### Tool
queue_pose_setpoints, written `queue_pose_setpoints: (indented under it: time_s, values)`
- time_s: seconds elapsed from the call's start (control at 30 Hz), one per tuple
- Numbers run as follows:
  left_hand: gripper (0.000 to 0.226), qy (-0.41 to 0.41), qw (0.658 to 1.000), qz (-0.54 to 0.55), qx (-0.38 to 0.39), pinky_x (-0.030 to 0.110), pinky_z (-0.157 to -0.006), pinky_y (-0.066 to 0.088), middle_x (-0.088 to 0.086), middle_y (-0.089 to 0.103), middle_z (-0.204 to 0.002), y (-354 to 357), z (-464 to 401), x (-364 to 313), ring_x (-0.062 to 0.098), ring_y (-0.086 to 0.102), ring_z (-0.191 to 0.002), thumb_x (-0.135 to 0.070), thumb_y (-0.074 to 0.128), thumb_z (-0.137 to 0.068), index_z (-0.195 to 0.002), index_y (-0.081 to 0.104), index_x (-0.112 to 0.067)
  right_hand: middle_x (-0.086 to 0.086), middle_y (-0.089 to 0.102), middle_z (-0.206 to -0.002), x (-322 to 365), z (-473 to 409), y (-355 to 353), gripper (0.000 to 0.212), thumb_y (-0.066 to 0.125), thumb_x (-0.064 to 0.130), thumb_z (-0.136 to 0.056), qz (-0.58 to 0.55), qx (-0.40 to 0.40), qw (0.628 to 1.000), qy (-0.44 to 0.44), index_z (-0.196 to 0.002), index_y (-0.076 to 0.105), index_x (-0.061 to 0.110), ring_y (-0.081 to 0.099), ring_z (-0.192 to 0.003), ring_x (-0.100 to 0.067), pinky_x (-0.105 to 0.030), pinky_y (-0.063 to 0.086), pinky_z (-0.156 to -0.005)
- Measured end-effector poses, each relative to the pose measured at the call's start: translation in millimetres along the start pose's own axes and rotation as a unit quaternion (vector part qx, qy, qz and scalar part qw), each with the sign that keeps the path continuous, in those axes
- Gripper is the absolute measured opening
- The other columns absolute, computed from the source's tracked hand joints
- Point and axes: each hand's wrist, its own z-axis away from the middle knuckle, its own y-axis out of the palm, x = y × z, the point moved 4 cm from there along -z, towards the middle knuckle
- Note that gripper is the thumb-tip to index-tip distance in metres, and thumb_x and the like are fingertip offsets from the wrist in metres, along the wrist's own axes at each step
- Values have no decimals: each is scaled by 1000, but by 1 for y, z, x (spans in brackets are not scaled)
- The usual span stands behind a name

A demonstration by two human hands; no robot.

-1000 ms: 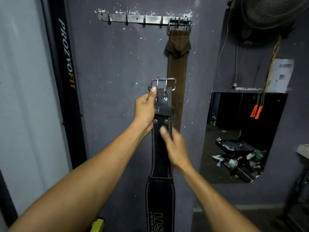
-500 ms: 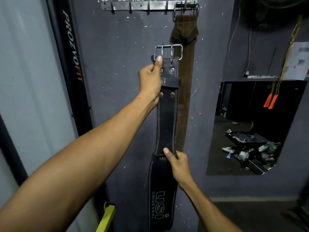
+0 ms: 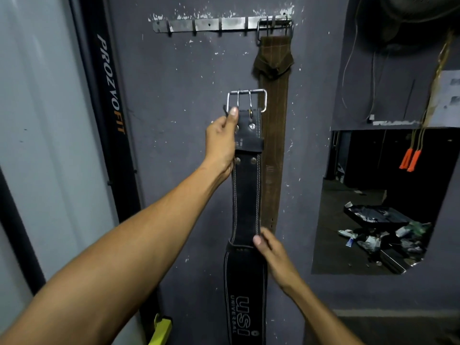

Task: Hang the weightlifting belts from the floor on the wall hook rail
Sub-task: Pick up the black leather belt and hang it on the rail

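Hands are gripping the black belt [image 3: 247, 195], left hand [image 3: 221, 143] pinching beside its buckle [image 3: 247, 100], right hand [image 3: 271, 252] lower, brown belt [image 3: 273, 145] hanging from the hook rail [image 3: 211, 24] above.

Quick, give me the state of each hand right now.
Left hand: grips the black belt just below its buckle.
Right hand: holds the same belt lower down, thumb on its front.
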Motion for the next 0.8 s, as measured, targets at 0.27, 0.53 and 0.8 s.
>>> queue_pose_setpoints:
  time_s: [0.27,0.53,0.8]
  values:
    - [29,7,995,-90,47,32,-75,62,2,80,-93,24,38,37,16,77,-84,-37,53,-107,-105,72,-16,-5,77,-96,172,-91,-69,51,40,51,-109,3,-240,960,-146,-98,71,12,72,-90,-21,-40,55,-84]
    - [26,28,980,-193,27,45,-81,59,16,77,-96,37,48,33,30,73,-85,-35,53,-108,-108,66,-12,5,60,-67,196,-105,-83,43,43,41,-111,149,-294,917,-226,-74,53,22,59,-67,-20,-34,37,-61]
    - [20,149,929,-340,7,31,-103,50,1,48,-137,35,15,3,17,57,-125,-39,51,-107,-112,59,-23,6,51,-57,220,-145,-84,55,47,56,-105,83,-284,925,-239,-64,47,20,49,-59,-14,-36,40,-61]
